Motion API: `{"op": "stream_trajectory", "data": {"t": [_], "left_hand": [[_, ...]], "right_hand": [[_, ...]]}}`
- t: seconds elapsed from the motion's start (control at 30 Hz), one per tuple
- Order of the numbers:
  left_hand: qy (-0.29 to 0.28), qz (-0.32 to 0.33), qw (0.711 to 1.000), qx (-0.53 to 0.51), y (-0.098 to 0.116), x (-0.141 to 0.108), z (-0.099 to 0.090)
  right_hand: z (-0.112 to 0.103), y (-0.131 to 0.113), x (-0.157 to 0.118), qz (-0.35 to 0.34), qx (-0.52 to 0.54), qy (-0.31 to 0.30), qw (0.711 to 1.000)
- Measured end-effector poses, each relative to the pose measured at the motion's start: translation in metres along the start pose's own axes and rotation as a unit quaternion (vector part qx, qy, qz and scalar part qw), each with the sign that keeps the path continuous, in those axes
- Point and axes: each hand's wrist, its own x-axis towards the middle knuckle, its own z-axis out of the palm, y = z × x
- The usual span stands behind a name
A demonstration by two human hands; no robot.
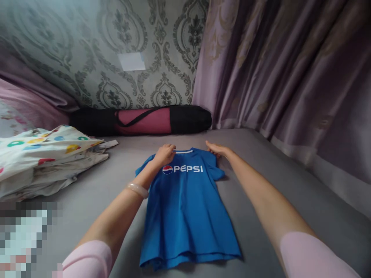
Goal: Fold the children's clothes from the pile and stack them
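Blue T-shirt, left hand curled near collar, right hand half-open at shoulder, grips unclear.

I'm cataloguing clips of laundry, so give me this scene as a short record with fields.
Garment: blue T-shirt, spread out, PEPSI print up, collar at the far end
Surface: grey cloth
Left hand: on the shirt's left shoulder, beside the collar; grip unclear
Right hand: at the shirt's opposite shoulder; grip unclear
Worn: pale bangle, left wrist
Far left: heaped fabric, colourful shapes on white
Behind: long black-and-pink bag along the patterned wall
Right: purple curtain
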Motion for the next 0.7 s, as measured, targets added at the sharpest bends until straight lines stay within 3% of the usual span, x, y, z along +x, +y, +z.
{"op": "stream_trajectory", "data": {"t": [0.1, 0.23, 0.47, 0.7], "left_hand": [[-0.006, 0.104, 0.992, -0.077, 0.031, 0.013, 0.017], [-0.012, 0.143, 0.983, -0.113, 0.067, 0.032, 0.044], [0.019, 0.085, 0.991, -0.098, 0.101, 0.033, 0.074], [-0.001, 0.039, 0.998, -0.041, 0.108, 0.025, 0.073]], "right_hand": [[-0.006, 0.006, -0.012, 0.056, 0.028, -0.044, 0.997], [-0.006, 0.016, -0.029, 0.039, 0.063, -0.042, 0.996], [0.001, 0.033, -0.047, -0.034, 0.199, 0.019, 0.979], [-0.01, 0.046, -0.052, 0.001, 0.281, 0.026, 0.959]]}}
